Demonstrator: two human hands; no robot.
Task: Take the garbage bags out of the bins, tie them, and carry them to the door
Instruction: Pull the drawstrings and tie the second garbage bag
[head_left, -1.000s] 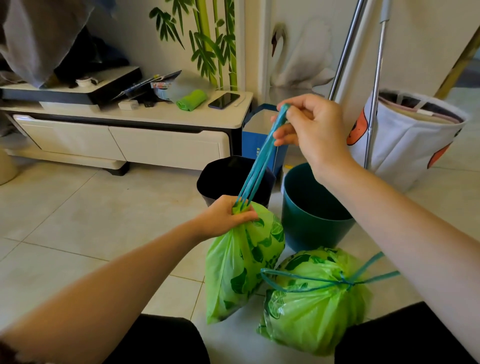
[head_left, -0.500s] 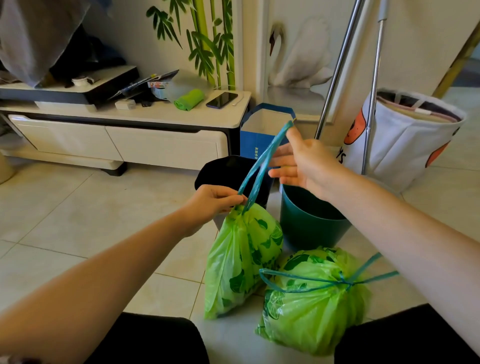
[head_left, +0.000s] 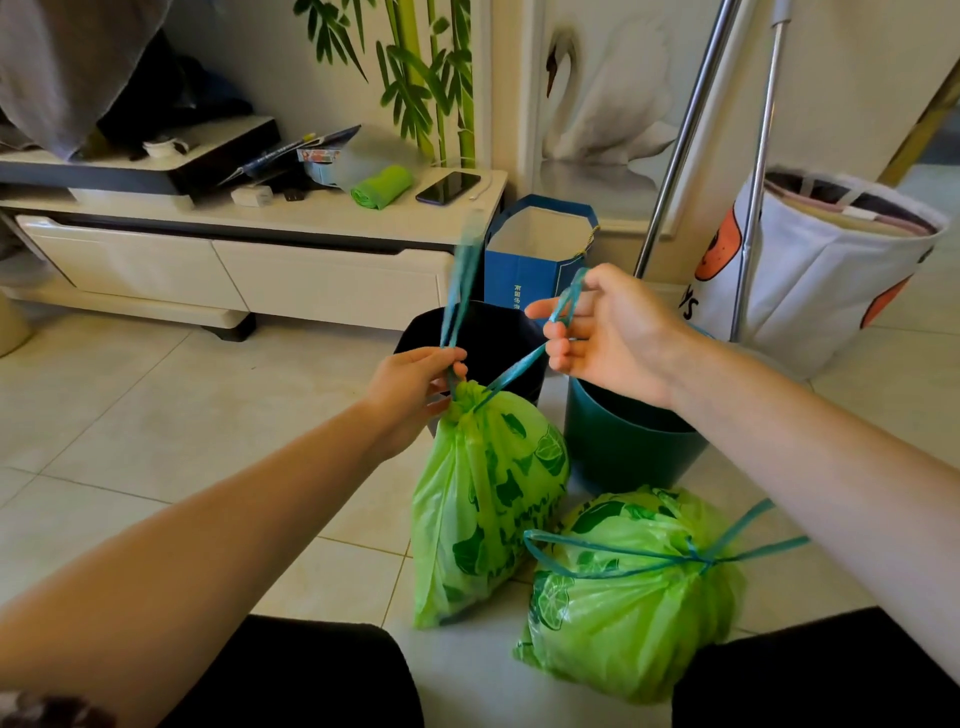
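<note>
Tiled floor (head_left: 156, 426) lay below; left hand (head_left: 410, 387) pinched the green bag (head_left: 483, 499) neck, right hand (head_left: 608, 332) gripped its drawstring (head_left: 519, 366).

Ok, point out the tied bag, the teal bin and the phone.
Tied bag (head_left: 631, 618): head view, on its bulging green side.
Teal bin (head_left: 618, 447): head view, on its outer wall.
Phone (head_left: 448, 187): head view, on the middle of its dark screen.
</note>
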